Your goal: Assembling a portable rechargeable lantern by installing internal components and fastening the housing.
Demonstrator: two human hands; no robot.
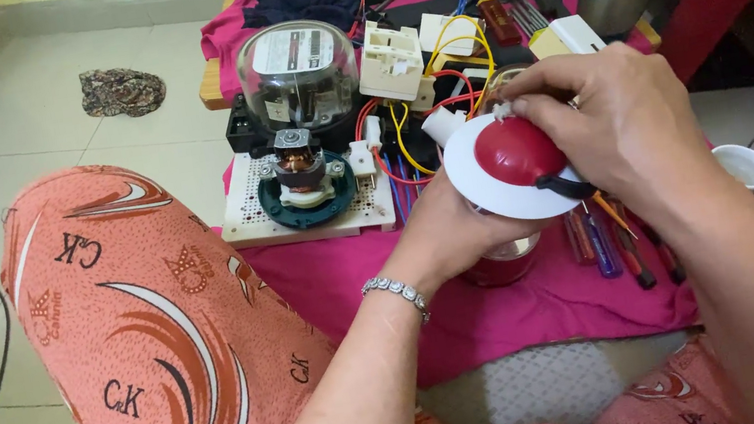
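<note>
Two knees in orange patterned trousers (157,348) frame the view, the left one filling the space from seven to nine o'clock above a pale tiled floor (9,119). Across the middle lies a magenta cloth (514,311), spread over a low table (212,85) whose wooden edge shows at eleven o'clock. On the cloth at about eleven o'clock stands a glass-domed meter (299,73), and just below it a perforated white board (247,217) carries a small motor (301,169) on a round green base. Coloured wires (405,132) run from there toward a white switch block (390,60). At centre, the right hand (621,128) comes in from four o'clock, its fingers closed over the upper edge of a white disc with a red dome (511,165). The left hand (446,231), with a bracelet (397,292) at the wrist, cups that piece from beneath, fingers wrapped under it. Screwdrivers (604,242) lie on the cloth just below the right hand, and a small white cup (744,165) sits at three o'clock.
</note>
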